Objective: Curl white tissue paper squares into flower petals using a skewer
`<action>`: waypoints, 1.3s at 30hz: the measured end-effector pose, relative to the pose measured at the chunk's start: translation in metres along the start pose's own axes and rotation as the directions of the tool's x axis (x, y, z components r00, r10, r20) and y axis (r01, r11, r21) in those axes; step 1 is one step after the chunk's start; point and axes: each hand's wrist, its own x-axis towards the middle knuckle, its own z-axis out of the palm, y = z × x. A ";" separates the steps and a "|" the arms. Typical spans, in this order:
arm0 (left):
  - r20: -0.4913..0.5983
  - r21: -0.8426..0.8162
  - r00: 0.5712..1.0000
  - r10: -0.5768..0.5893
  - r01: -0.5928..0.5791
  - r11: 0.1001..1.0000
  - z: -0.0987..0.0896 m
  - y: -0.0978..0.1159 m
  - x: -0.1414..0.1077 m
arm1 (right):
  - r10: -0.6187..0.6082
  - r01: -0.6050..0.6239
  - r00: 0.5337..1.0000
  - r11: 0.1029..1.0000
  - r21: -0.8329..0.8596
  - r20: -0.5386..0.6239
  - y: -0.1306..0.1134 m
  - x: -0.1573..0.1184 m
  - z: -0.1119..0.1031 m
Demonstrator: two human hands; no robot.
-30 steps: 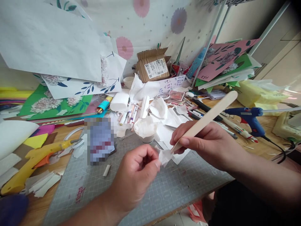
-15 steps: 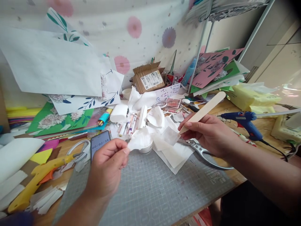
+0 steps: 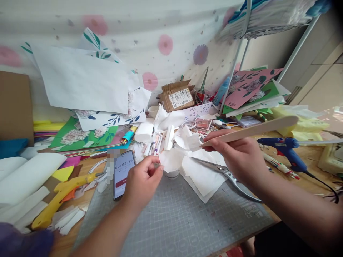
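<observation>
My left hand (image 3: 146, 178) pinches the left edge of a thin white paper piece (image 3: 172, 160), which lies over a small white cup (image 3: 173, 174) on the grey cutting mat (image 3: 166, 214). To the right, my right hand (image 3: 238, 153) holds a flat wooden stick (image 3: 257, 129) between thumb and fingers, its far end pointing right. A small whitish paper piece (image 3: 195, 142) is at the stick's left tip; whether they touch is unclear. White sheets (image 3: 205, 175) and metal scissors (image 3: 227, 173) lie between the cup and my right hand.
A phone with a timer (image 3: 124, 175) lies left of my left hand. Farther left are a yellow glue gun (image 3: 61, 196) and paper scraps (image 3: 69, 221). At the right lies a blue glue gun (image 3: 285, 146). Markers (image 3: 156, 144) and a cardboard box (image 3: 178, 96) are behind the cup.
The view has shifted left, so things appear farther right. The stick has tilted flatter, and the small paper near its tip is raised off the sheets. My left hand still pinches the paper over the cup.
</observation>
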 end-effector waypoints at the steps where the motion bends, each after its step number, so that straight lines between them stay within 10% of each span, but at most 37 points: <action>1: -0.008 0.029 0.999 0.046 -0.045 0.999 -0.001 0.000 -0.001 | -0.136 0.140 0.990 0.982 -0.127 0.042 0.001 0.002 0.004; 4: 0.027 0.112 0.983 0.181 -0.183 0.977 -0.005 0.004 -0.004 | -0.348 0.402 0.912 0.867 -0.295 0.218 0.008 0.008 0.018; 14: 0.201 0.411 0.898 0.392 -0.440 0.798 -0.001 -0.001 -0.005 | -0.389 0.479 0.839 0.859 -0.178 0.380 0.016 0.005 0.050; 21: 0.238 0.400 0.865 0.442 -0.502 0.767 0.001 -0.009 -0.005 | -0.307 0.367 0.874 0.925 -0.097 0.378 0.013 0.005 0.044; 29: 0.339 0.466 0.855 0.392 -0.514 0.720 0.005 -0.007 -0.001 | -0.061 0.059 0.998 0.995 -0.076 -0.022 0.034 0.020 0.026; 39: 0.297 0.464 0.882 0.367 -0.469 0.752 0.007 -0.004 0.002 | 0.107 -0.101 0.993 0.989 -0.110 0.053 0.031 0.009 0.027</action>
